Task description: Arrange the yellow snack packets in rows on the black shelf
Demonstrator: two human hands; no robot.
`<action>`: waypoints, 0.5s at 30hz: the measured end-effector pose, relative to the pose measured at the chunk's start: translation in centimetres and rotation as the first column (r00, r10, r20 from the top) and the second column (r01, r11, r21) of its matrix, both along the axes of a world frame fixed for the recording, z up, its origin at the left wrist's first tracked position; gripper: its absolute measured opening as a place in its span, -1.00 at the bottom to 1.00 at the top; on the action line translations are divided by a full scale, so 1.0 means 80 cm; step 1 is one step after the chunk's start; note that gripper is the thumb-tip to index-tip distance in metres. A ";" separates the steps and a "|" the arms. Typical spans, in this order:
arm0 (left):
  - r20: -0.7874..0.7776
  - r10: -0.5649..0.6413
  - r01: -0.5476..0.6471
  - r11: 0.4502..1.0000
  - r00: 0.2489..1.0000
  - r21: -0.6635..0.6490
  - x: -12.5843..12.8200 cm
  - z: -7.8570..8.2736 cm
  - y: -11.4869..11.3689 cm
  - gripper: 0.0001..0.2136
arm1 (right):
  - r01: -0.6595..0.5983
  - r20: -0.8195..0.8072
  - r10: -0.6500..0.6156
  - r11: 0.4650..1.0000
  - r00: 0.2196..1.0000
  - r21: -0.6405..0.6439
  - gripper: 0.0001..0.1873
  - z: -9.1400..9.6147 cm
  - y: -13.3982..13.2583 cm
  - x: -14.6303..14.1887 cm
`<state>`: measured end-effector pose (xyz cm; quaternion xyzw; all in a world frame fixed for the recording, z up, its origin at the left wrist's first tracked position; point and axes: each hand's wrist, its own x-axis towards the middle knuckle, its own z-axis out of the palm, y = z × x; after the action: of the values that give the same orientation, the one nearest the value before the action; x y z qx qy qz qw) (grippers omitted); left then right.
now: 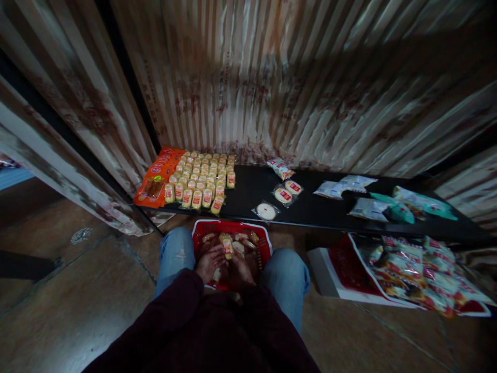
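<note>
A red plastic basket (202, 226) sits on the floor between my knees and holds several small wrapped snack packets. Both hands reach down into it. My left hand (209, 262) is curled over the packets on the left side. My right hand (241, 269) lies over packets at the middle, and a yellow packet (227, 245) stands between the two hands. It is too dark to tell whether either hand grips a packet. On the low black shelf (248, 189) ahead, yellow packets (204, 181) lie in neat rows.
Orange packets (157, 178) lie at the shelf's left end. Round white wrapped cakes (279, 199) and pale and green bags (388, 204) are spread to the right. An open carton (341, 269) of red-and-white bags sits on the floor at right. A striped wall rises behind.
</note>
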<state>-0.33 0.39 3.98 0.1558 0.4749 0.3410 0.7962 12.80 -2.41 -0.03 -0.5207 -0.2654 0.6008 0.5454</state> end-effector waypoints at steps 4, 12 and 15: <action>0.017 0.005 -0.005 1.000 1.000 -0.005 0.000 0.005 0.001 -0.69 | -0.018 -0.201 0.003 0.997 0.980 -0.074 -0.49 0.004 -0.002 -0.002; -0.019 -0.009 0.010 1.000 1.000 0.015 0.003 0.006 0.005 -0.68 | 0.047 -0.309 -0.081 0.992 0.948 -0.117 -0.43 0.000 -0.001 -0.001; -0.074 -0.049 0.053 0.997 0.996 0.055 0.007 0.007 0.007 -0.67 | 0.063 -0.319 -0.110 0.986 0.942 -0.153 -0.45 0.001 -0.001 0.000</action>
<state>0.22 0.92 4.51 0.2027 0.4895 0.3281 0.7820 12.77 -2.48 0.04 -0.4626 -0.1054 0.6712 0.5696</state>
